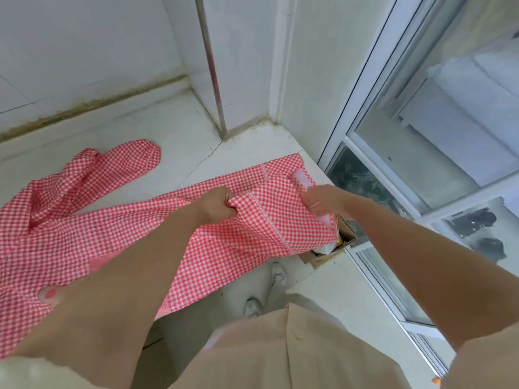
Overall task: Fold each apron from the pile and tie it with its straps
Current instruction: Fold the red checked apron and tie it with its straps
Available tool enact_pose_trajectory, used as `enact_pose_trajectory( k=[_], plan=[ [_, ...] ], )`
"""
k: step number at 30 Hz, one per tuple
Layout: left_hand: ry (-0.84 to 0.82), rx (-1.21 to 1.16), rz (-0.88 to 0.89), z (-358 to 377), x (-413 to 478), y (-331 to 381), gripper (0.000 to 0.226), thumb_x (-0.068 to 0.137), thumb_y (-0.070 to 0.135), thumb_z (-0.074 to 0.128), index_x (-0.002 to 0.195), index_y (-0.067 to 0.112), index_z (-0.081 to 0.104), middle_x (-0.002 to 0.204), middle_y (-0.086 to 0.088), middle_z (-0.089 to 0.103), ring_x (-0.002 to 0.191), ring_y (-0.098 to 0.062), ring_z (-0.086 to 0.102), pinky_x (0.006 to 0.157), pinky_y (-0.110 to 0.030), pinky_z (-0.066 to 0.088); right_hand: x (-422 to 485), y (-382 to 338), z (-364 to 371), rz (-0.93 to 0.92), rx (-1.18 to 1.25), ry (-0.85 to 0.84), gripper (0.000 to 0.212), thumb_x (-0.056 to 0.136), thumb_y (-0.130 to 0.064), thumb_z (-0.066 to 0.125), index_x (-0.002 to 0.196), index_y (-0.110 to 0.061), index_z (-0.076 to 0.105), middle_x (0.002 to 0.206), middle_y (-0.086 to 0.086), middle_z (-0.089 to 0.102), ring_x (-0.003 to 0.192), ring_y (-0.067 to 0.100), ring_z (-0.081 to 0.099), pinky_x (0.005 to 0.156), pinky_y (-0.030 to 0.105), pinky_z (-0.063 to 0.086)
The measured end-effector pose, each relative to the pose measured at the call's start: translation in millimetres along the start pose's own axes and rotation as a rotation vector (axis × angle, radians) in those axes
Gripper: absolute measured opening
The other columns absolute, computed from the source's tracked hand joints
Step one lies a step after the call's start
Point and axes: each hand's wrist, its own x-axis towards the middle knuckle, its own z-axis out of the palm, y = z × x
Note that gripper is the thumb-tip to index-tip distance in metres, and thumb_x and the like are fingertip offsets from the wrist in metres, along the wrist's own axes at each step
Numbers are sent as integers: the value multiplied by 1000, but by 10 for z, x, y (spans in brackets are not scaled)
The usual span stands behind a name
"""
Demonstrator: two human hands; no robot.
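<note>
The task looks to be at an early stage. A red-and-white gingham cotton apron point(252, 240) lies mostly opened out on the white stone ledge point(168, 130) by the window, its near edge hanging over the front, and no neat fold shows in it yet. The left hand point(217, 204) is closed in a fist round a bunched ridge of the cloth near its middle. The right hand point(320, 202) grips the apron's right end, where a white fabric strap point(302, 178) shows above the fingers; motion blur hides the exact grip. More crumpled gingham cloth point(92, 175) sits to the left on the ledge, touching the spread fabric, and I cannot tell whether it is part of this apron or another from the pile. No folded, tied bundle is in view, so folding and tying appear to lie ahead.
</note>
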Motion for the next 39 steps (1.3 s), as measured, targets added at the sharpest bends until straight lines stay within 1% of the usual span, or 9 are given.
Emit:
enact_pose_trajectory(
  k=[3,7,11,14,17,21,28,33,39],
  plan=[
    [21,-33,-17,92,-3,-14,41,84,-7,59,52,16,50,52,5,51,41,3,46,64,-24,45,112,69,-52,-44,-49,180,31,96,4,48,125,7,58,117,27,61,87,28,59,73,28,50],
    [3,-113,-57,108,16,-8,41,87,-7,57,52,15,51,45,13,53,43,3,48,65,-19,46,246,26,31,-64,-195,293,36,99,-18,53,131,-2,55,127,14,58,101,25,62,86,33,51],
    [-29,-134,-82,63,147,-55,15,89,5,59,78,-4,66,82,-16,71,74,-25,67,85,-36,56,376,-71,120,-82,-272,342,32,95,-25,60,113,1,64,112,18,64,101,31,63,83,35,46],
    [-39,-65,-157,56,269,-34,33,98,25,51,80,-1,61,84,-19,65,75,-26,58,80,-40,49,512,-91,175,-49,-266,374,25,94,-24,62,110,-5,64,106,16,65,97,31,64,84,35,51],
    [187,8,-132,67,493,25,43,104,32,37,88,0,61,92,-17,65,88,-32,59,85,-41,44,571,-66,127,-59,-286,379,16,94,-27,60,97,-11,63,94,10,64,84,22,62,82,31,52],
    [347,199,-127,94,949,104,38,104,24,34,104,6,66,101,-13,67,97,-34,58,86,-45,45,599,-60,-42,-169,-452,296,44,95,-33,57,60,-17,38,64,0,37,59,14,38,59,23,31],
    [467,271,-181,36,1483,181,36,101,10,35,128,14,60,119,-11,66,119,-31,48,98,-44,40,932,-241,-176,-310,-492,240,32,89,-30,65,84,2,65,98,14,50,89,28,49,85,37,41],
    [448,245,-280,-159,1828,129,35,101,17,42,133,12,56,122,-14,64,117,-32,54,100,-45,44,1214,-452,-231,-412,-527,201,36,83,-24,70,59,-23,44,90,7,49,88,24,49,86,39,43],
    [411,353,-431,-252,2031,246,22,92,31,65,107,16,72,107,-7,68,106,-27,59,89,-39,49,1296,-463,-315,-428,-459,155,33,89,-32,67,66,-15,49,84,10,51,83,23,49,80,35,41]
  ],
)
